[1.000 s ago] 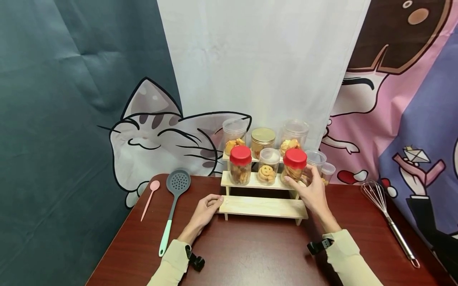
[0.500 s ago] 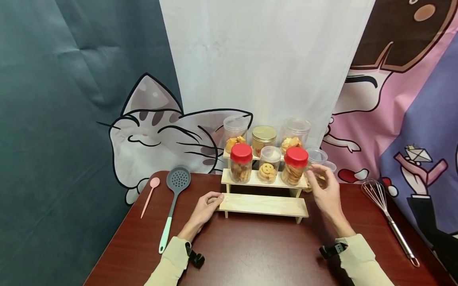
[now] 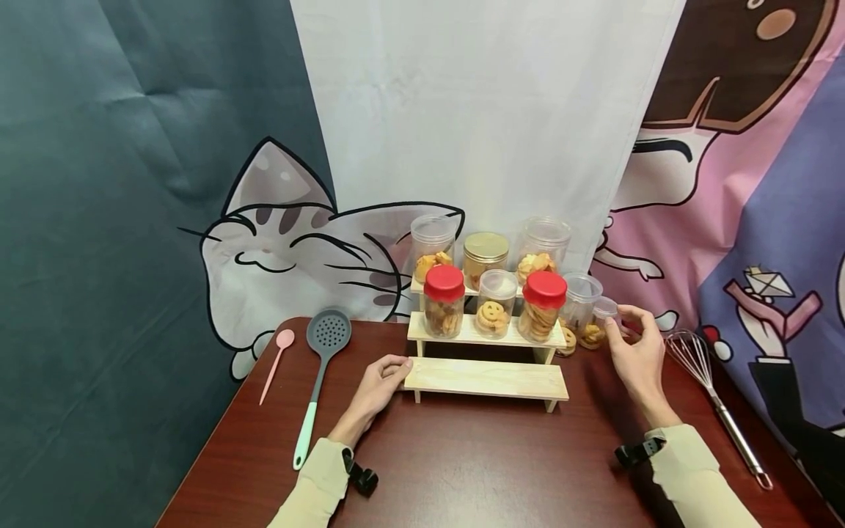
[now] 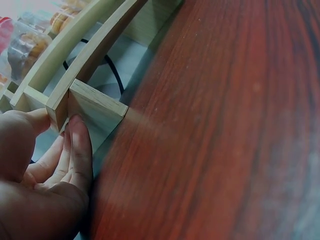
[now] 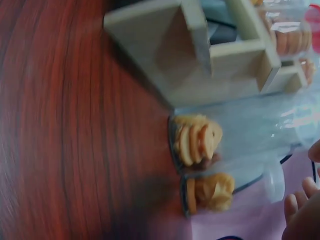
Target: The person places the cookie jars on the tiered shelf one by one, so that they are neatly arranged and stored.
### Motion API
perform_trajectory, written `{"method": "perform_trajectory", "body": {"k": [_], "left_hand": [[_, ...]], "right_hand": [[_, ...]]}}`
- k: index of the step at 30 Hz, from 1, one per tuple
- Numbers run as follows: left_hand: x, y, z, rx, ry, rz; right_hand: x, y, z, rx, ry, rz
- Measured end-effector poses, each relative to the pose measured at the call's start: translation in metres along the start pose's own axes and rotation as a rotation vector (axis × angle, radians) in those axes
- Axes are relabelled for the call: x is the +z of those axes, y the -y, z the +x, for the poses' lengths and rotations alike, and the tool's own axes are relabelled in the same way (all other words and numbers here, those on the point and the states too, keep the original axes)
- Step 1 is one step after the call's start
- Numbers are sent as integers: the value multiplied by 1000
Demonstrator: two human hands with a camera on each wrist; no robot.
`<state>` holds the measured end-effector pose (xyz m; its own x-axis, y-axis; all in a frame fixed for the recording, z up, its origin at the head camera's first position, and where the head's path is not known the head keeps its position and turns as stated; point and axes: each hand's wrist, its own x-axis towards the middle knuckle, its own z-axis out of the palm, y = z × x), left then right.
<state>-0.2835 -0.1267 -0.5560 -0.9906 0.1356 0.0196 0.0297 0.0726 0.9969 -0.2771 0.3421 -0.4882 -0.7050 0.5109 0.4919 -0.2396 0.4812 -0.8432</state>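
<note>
A three-tier wooden display rack stands on the table. My left hand pinches the left end of its lowest shelf, thumb and fingertips on either side of the board. On the right, my right hand is beside the small clear jar of cookies, fingers spread near its lid. A taller clear jar with cookies stands between that jar and the rack. On the middle shelf are a red-lidded jar, a clear-lidded jar and another red-lidded jar.
The top shelf carries a gold-lidded jar between two clear jars. A pink spoon and a slotted turner lie at the left of the table. A whisk lies at the right. A printed curtain hangs behind.
My right hand has let go of the right red-lidded jar, leaving it on the middle shelf, and has moved right to the small clear jar. My left hand stays at the rack.
</note>
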Motion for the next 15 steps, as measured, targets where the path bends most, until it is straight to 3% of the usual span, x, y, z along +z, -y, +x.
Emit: {"method": "perform_trajectory", "body": {"k": [8, 15], "left_hand": [[1, -2, -1, -8, -24, 18], [3, -2, -2, -15, -28, 13]], "right_hand": [[-2, -18, 17, 107, 115, -184], [1, -26, 26, 158, 236, -175]]}}
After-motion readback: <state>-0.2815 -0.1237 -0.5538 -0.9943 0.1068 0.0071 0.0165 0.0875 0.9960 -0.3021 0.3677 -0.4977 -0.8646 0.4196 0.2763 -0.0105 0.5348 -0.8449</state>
